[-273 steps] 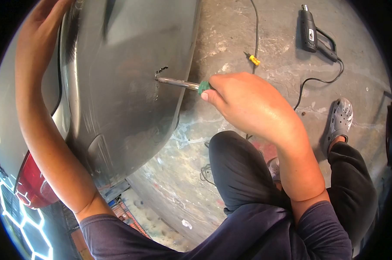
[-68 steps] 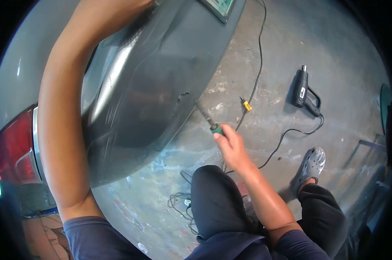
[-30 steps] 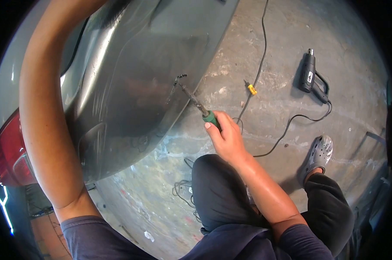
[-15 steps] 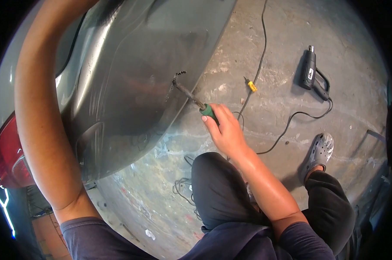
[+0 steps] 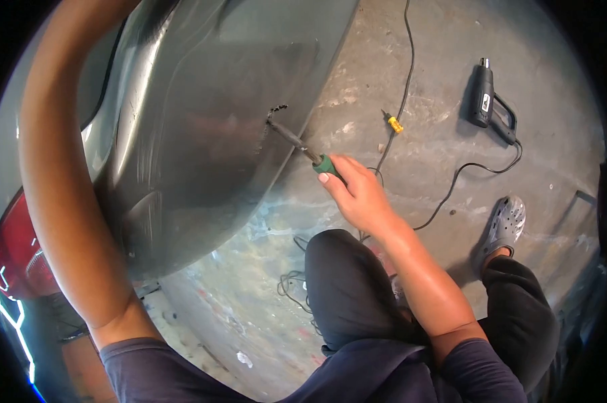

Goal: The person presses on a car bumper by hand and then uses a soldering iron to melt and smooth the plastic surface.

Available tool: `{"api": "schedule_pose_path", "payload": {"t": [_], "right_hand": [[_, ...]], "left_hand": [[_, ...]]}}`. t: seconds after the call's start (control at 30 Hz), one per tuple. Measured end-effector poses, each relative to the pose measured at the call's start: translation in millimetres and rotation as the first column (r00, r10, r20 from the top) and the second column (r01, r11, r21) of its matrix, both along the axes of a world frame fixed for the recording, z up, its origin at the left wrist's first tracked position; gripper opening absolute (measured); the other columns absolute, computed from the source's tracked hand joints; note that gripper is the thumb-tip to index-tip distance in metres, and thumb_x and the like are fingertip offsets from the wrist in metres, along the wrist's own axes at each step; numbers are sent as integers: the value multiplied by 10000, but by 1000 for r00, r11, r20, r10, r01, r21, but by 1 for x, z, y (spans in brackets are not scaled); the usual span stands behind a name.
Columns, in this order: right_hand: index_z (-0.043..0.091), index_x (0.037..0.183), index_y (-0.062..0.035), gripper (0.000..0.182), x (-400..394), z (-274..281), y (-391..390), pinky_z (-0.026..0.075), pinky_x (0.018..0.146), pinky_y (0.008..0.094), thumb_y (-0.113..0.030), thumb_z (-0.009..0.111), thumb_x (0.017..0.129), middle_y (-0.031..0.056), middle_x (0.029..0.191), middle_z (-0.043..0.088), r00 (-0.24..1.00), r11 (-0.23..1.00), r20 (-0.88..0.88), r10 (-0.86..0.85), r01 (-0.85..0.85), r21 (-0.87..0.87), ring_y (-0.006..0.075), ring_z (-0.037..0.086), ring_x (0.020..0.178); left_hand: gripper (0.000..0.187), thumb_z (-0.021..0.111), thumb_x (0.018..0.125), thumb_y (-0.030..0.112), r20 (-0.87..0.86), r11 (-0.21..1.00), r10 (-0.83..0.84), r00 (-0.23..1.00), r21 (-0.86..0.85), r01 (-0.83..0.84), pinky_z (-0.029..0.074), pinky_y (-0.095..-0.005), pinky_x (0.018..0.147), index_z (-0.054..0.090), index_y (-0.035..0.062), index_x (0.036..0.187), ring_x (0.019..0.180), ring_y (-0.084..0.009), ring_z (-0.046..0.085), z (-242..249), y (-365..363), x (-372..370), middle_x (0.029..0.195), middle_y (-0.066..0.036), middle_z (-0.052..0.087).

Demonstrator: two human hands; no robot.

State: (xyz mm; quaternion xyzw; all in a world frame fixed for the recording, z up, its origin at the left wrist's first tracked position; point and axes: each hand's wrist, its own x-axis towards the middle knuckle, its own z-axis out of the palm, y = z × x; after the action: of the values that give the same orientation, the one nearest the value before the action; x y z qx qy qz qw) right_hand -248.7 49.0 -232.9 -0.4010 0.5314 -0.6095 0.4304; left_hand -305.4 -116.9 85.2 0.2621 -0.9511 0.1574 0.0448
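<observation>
My right hand [image 5: 358, 189] is closed round the green handle of a soldering-iron-like tool [image 5: 295, 140]. The tool's tip touches the grey car bumper [image 5: 209, 141] at a dark, rough-edged crack mark [image 5: 271, 114]. A dotted line of small marks runs down from the tip. My left arm [image 5: 65, 168] reaches up over the car past the top edge of the view, and my left hand is out of sight.
On the floor [image 5: 438, 201] lie a black heat gun [image 5: 483, 97] with its cable and a small yellow-handled tool [image 5: 395, 124] by a long black cord [image 5: 409, 60]. A red tail light [image 5: 21, 248] is at the left. My shoe [image 5: 506, 221] stands at the right.
The view has shifted slightly, so floor objects sit a little further right and the heat gun higher. The tool's tip stays at the crack mark, and my right hand keeps its hold.
</observation>
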Motion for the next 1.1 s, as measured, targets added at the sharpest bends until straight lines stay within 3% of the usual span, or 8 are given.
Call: {"api": "schedule_pose_path", "payload": {"t": [0.2, 0.3, 0.37, 0.5, 0.6, 0.77, 0.9, 1.1], "right_hand": [[609, 1204, 6, 326, 7, -3, 7, 497, 845, 432, -257, 607, 1012, 194, 1034, 656, 997, 999, 73, -3, 0, 39, 383, 641, 957], [606, 1182, 5, 317, 4, 0, 7, 499, 840, 442, -265, 602, 1016, 192, 1045, 659, 998, 1000, 69, 11, -12, 16, 392, 639, 961], [606, 1150, -9, 310, 3, 2, 6, 509, 834, 451, -292, 596, 1022, 185, 1062, 663, 998, 1000, 61, 17, -17, -2, 406, 642, 977], [600, 1145, -16, 303, 3, 5, 5, 508, 836, 459, -294, 590, 1028, 188, 1070, 663, 999, 1000, 49, 24, -25, 6, 411, 640, 986], [601, 1170, -17, 311, 5, 2, 3, 512, 846, 464, -297, 583, 1034, 188, 1081, 662, 1000, 1000, 21, 20, -19, -9, 414, 641, 1002], [603, 1208, -21, 322, 5, -2, 1, 524, 857, 461, -297, 569, 1044, 184, 1105, 662, 999, 998, -37, -29, 27, -54, 417, 643, 1019], [607, 1200, -22, 317, -2, 1, 0, 526, 849, 460, -295, 571, 1043, 179, 1101, 662, 999, 1000, -43, 7, -8, -30, 415, 644, 1015], [599, 1128, -17, 296, -2, 1, 2, 501, 799, 475, -296, 583, 1031, 188, 1010, 652, 1000, 999, -12, 16, -17, -37, 419, 634, 953]], "left_hand": [[412, 620, 1026, 283, 70, 994, -80, 994, -66, 84, 568, -367, 929, 665, -26, 1293, 1019, -260, 726, -2, 0, 0, 1140, -208, 741], [422, 625, 1020, 296, -94, 547, -9, 995, 833, 84, 570, -378, 930, 666, -28, 1288, 1022, -271, 724, 41, -78, 11, 1133, -210, 740], [434, 628, 1017, 306, -121, 526, 13, 993, 845, 96, 572, -387, 931, 665, -34, 1284, 1024, -282, 723, 38, -78, 13, 1128, -214, 739], [459, 633, 1014, 322, -15, 999, -19, 1000, 35, 20, 580, -399, 928, 658, -53, 1277, 1027, -295, 723, -6, 2, -2, 1124, -230, 734], [467, 631, 1018, 329, -147, 483, 25, 989, 868, 117, 584, -402, 925, 655, -59, 1276, 1029, -297, 724, 37, -82, 14, 1124, -240, 730], [477, 624, 1030, 347, 22, 994, -82, 996, 71, 80, 593, -408, 908, 649, -58, 1282, 1024, -298, 728, -4, -3, 1, 1121, -242, 728], [478, 620, 1036, 354, -165, 454, -33, 986, 876, 162, 600, -410, 894, 643, -53, 1286, 1014, -295, 729, 39, -89, 18, 1121, -240, 727], [457, 611, 1047, 349, 20, 998, -62, 998, 28, 61, 597, -411, 904, 648, -45, 1277, 1015, -287, 727, -7, -4, 1, 1126, -231, 728]]}}
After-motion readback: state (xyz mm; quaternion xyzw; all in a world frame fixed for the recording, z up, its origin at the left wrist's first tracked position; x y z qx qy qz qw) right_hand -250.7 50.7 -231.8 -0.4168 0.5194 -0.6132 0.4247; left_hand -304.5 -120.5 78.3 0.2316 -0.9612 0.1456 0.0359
